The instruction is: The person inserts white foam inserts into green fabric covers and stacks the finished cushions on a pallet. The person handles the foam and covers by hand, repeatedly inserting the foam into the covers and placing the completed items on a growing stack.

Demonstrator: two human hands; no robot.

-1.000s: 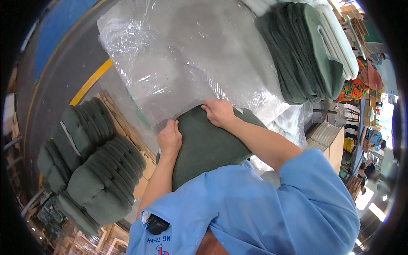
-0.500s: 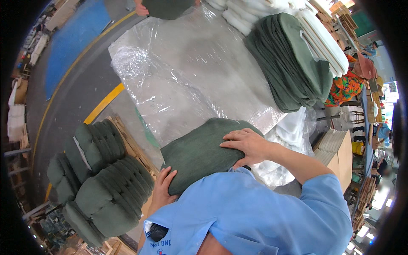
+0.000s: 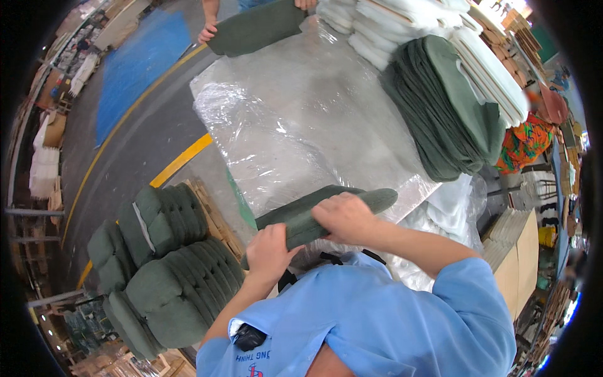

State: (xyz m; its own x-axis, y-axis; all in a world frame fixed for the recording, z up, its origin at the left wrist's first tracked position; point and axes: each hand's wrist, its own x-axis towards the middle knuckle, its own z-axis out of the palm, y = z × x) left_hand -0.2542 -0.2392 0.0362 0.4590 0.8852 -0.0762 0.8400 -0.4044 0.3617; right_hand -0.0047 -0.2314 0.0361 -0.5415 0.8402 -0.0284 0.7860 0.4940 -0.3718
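A dark green cushion [image 3: 301, 227] is tilted up on its edge at the near side of the plastic-covered table [image 3: 314, 100]. My left hand [image 3: 271, 250] wraps its fingers over the upper edge, toward the cushion's left end. Further along the same edge, my right hand [image 3: 344, 218] grips with its fingers curled over the top. The cushion's far face slopes toward the tabletop, and its lower near side is partly hidden by my hands and blue shirt.
Left, green cushions [image 3: 179, 286] stand in rows on a wooden pallet [image 3: 217, 217]. Right, folded green covers [image 3: 433, 107] lie beside white padding [image 3: 383, 31]. Across the table, another person's hands hold a green piece [image 3: 257, 28]. Clear plastic bags [image 3: 449, 204] hang nearby.
The cushion has gone from lying nearly flat to tilted up on edge. My hands have closed over its upper edge, the left moving right. The other person's green piece shows more fully.
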